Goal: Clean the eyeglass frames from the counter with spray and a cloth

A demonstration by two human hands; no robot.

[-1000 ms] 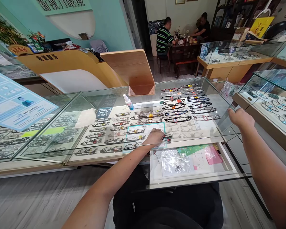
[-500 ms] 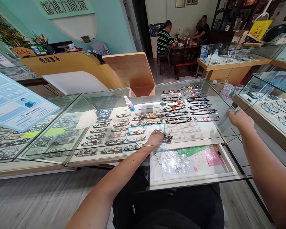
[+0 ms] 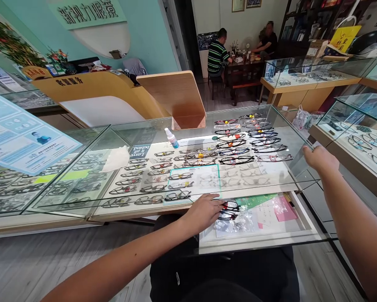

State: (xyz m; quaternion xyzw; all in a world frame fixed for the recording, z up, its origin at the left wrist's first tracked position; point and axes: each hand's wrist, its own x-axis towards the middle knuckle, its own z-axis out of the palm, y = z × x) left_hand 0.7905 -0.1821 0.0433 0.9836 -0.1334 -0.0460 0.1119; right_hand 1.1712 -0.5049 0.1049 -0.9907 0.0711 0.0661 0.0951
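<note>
Over our desk's (image 3: 286,179) open drawer (image 3: 254,242), our left hand (image 3: 204,213) has its grip pinching eyeglasses (image 3: 231,206); our right hand (image 3: 322,160) grips the glass edge (image 3: 289,128), two people (image 3: 218,56) sitting near the far wall (image 3: 207,19)

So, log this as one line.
left hand: holding glasses over open drawer | right hand: at display case edge | spray bottle: upright

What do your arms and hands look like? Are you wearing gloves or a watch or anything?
No gloves! The left hand and right hand are both bare, with ordinary human fingers. I can't see any watch, bracelet or ring. No sleeves show on the forearms either. The left forearm has one tiny spot on it.
</note>
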